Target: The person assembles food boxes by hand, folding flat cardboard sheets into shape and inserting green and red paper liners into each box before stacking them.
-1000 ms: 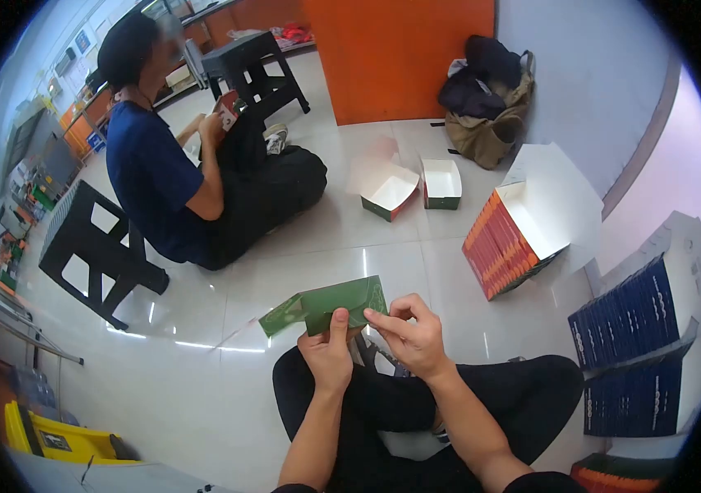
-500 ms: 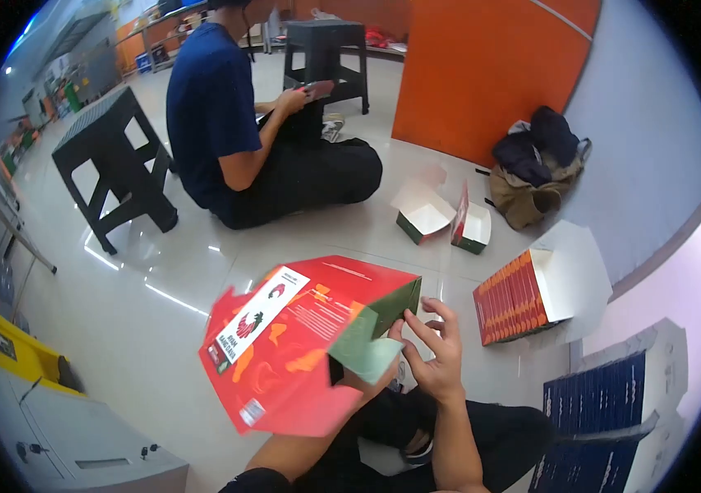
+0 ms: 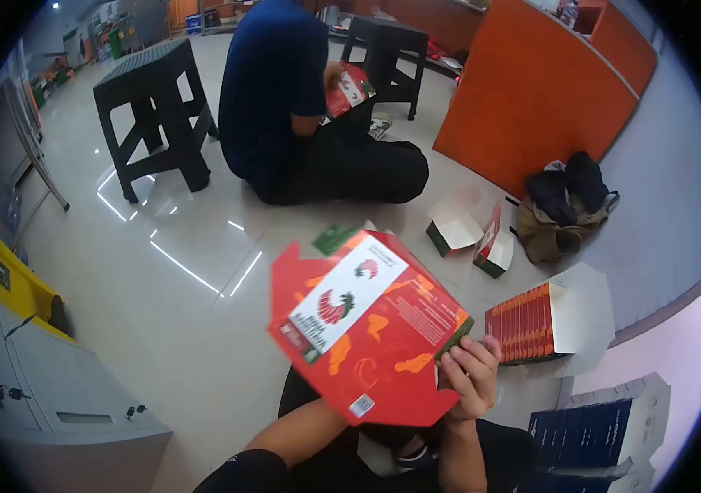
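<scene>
A red cardboard food box (image 3: 383,329), partly folded, is held up in front of my lap, its printed side facing me. It shows a white label band, orange chicken pictures and a barcode. My right hand (image 3: 472,378) grips its right edge at the green side panel, fingers curled over it. My left forearm reaches under the box from below, and the left hand itself is hidden behind the cardboard. A green flap (image 3: 335,239) sticks out past the far edge.
A row of nested red boxes (image 3: 523,324) stands to the right, with dark blue boxes (image 3: 576,435) below it. Two opened boxes (image 3: 455,233) lie ahead near a backpack (image 3: 564,218). A co-worker (image 3: 276,107) sits on the floor holding a red box, beside a black stool (image 3: 153,115).
The box has moved right and turned, so its end flaps now point away. My right hand has gone from fingering the green side to gripping the edge. The view has shifted.
</scene>
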The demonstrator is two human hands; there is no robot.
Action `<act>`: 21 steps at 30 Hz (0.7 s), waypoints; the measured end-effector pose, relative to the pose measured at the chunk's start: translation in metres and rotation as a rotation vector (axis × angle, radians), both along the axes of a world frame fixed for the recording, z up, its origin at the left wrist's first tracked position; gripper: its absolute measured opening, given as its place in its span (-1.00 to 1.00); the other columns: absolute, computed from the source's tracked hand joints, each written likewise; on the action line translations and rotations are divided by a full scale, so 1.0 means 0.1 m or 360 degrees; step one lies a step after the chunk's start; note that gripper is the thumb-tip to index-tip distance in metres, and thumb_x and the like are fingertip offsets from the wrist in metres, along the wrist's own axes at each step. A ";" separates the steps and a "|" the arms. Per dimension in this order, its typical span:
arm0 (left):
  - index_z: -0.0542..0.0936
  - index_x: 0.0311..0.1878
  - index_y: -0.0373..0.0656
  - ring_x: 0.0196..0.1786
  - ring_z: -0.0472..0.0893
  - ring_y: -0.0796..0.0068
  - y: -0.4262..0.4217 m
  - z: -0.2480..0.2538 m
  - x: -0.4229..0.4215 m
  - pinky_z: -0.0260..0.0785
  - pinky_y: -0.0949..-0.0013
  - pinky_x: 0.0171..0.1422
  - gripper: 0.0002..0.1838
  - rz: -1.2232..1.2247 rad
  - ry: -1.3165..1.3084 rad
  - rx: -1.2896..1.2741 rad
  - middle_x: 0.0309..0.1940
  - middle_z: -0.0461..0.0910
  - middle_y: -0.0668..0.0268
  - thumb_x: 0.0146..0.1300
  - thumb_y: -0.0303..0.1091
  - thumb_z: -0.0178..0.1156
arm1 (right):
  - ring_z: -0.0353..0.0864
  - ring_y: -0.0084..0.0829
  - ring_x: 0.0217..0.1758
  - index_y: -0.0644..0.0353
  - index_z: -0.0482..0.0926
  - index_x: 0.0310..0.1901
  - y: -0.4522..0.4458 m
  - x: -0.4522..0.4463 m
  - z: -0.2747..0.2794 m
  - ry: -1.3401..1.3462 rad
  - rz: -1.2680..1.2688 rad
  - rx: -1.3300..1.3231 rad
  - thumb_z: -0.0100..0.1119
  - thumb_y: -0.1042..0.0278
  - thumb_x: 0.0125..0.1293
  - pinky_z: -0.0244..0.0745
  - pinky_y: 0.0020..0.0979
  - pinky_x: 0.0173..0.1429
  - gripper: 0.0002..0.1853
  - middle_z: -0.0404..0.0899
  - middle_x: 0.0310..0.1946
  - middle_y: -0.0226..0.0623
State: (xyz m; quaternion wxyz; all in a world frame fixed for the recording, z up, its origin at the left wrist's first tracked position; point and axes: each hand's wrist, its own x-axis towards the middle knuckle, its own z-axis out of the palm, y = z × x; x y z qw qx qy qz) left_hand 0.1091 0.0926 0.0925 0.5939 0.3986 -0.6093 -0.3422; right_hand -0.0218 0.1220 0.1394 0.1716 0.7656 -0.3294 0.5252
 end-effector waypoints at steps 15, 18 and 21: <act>0.57 0.17 -0.17 0.10 0.65 0.38 0.02 0.06 0.03 0.49 0.30 0.18 -0.55 -0.0141 0.0054 -0.0071 0.06 0.66 0.25 0.26 -0.26 0.41 | 0.75 -0.12 -0.16 0.39 0.66 -0.20 -0.04 0.07 -0.16 -0.0331 -0.0089 0.0248 0.41 0.54 0.14 0.67 -0.24 -0.05 -0.80 0.70 -0.25 -0.04; 0.57 0.18 -0.17 0.11 0.65 0.38 0.03 0.07 0.03 0.48 0.30 0.19 -0.54 -0.0168 0.0061 -0.0080 0.06 0.65 0.26 0.26 -0.25 0.41 | 0.75 -0.12 -0.16 0.40 0.66 -0.17 -0.01 0.13 -0.05 -0.0353 -0.0071 0.0256 0.38 0.58 0.12 0.67 -0.26 -0.07 -0.78 0.71 -0.24 -0.04; 0.56 0.18 -0.16 0.12 0.65 0.38 0.02 0.08 0.01 0.48 0.30 0.20 -0.54 -0.0191 0.0067 -0.0086 0.07 0.65 0.26 0.26 -0.25 0.42 | 0.75 -0.12 -0.15 0.38 0.66 -0.15 -0.05 0.09 -0.09 -0.0209 -0.0126 0.0195 0.38 0.62 0.08 0.67 -0.26 -0.06 -0.74 0.70 -0.24 -0.05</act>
